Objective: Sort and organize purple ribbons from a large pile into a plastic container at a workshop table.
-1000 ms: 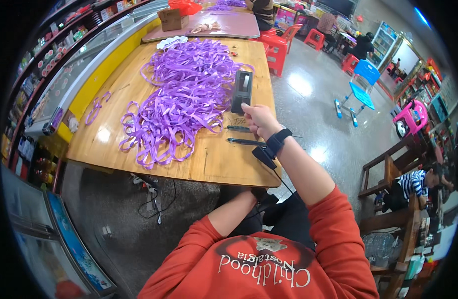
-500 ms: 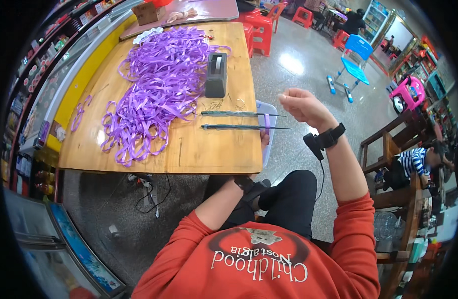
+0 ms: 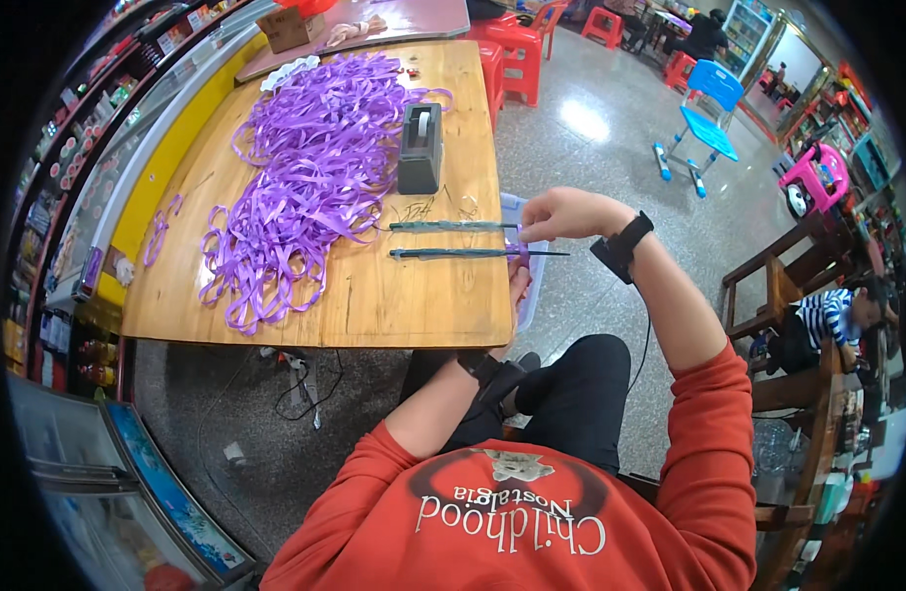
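Observation:
Two thin dark rods [image 3: 451, 254], partly wrapped in greenish-clear film, lie side by side on the wooden table and stick out past its right edge. A short purple ribbon [image 3: 514, 258] spans them near that edge. My left hand [image 3: 519, 280] is at the ribbon's near end, fingers closed on it and partly hidden by the table edge. My right hand [image 3: 561, 215] reaches over the far rod's tip, its fingertips pinched by the ribbon's far end; what they hold is too small to make out. A large heap of purple ribbon loops [image 3: 310, 177] covers the table's left part.
A black tape dispenser [image 3: 420, 153] stands beyond the rods. Under the right edge of the table [image 3: 404, 315] is a translucent plastic tub [image 3: 534, 295]. Red stools [image 3: 518, 64] stand past the far right corner, and a blue chair [image 3: 704, 118] farther right.
My right hand has moved left and slightly down, from free air right of the rods to the far rod's tip by the ribbon. My left hand stays near the table edge.

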